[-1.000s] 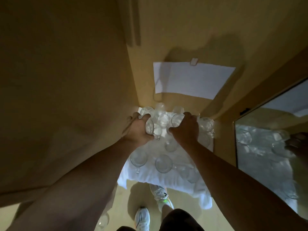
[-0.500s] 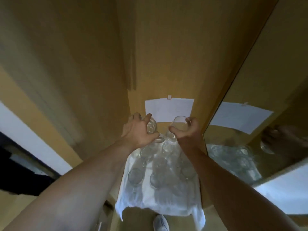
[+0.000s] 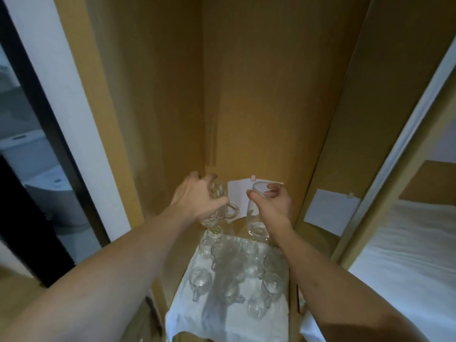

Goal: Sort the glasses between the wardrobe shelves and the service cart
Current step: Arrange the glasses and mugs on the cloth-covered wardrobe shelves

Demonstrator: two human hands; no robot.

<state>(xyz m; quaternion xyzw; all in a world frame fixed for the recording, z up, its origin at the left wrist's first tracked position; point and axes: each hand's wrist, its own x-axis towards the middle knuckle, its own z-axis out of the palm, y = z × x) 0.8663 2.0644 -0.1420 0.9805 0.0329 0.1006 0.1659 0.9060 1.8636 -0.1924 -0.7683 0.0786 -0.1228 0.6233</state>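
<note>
**Ana:** Head view looks down into a wooden wardrobe [image 3: 259, 107]. Both arms reach in. What's the left hand [image 3: 197, 202] got?

**Ben:** A cut-glass mug [image 3: 219, 206], lifted clear of the rest. The fingers curl round its body and clamp it; the handle sticks out to the right.

**Ana:** And the right hand [image 3: 274, 206]?

**Ben:** It grips a tall plain glass [image 3: 256, 213] near the rim, thumb on the near side, fingers across the top. The glass is held upright, its base just above the far edge of the cloth [image 3: 217, 317].

**Ana:** The two held glasses, are they touching?

**Ben:** Close, side by side. I can't tell whether the mug's handle touches the tall one.

**Ana:** Where are the others?

**Ben:** A cluster of glasses [image 3: 234, 267] sits on the white cloth below the hands, mostly handled mugs, packed close together. What the cloth lies on is hidden.

**Ana:** Anything behind?

**Ben:** A white paper [image 3: 237, 193] is fixed to the back panel, partly hidden by the hands. A mirror [image 3: 328, 211] on the right reflects it.
</note>
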